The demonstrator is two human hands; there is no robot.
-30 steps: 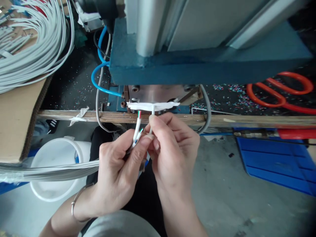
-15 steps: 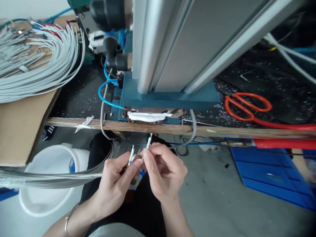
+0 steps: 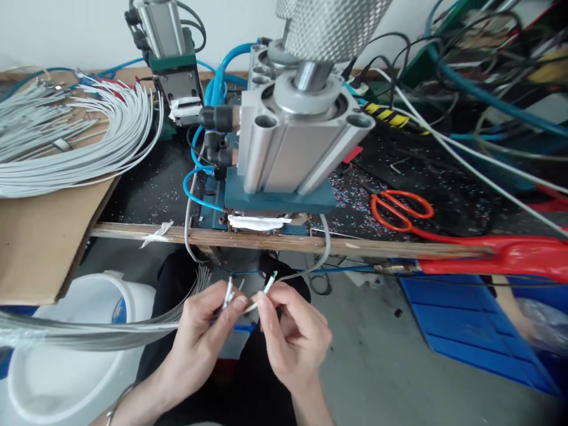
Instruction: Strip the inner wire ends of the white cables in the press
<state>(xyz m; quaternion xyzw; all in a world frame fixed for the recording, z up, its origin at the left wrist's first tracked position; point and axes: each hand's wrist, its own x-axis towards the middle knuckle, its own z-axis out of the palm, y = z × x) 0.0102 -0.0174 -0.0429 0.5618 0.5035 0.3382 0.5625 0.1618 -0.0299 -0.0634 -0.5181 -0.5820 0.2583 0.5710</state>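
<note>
Below the bench's front edge, the left hand [image 3: 199, 337] kept a closed grip on thin white colour-tipped cables [image 3: 228, 294]; the right hand [image 3: 290, 337] pinched one cable end [image 3: 268, 283], best held straight near its tip

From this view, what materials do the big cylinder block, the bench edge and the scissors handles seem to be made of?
The cylinder block looks like bare aluminium: pale grey, satin sheen, ribbed profile. The bench edge seems to be plywood, unfinished, with tan layered grain along its side. The scissors handles look like glossy orange plastic; the blades cannot be made out.
</note>
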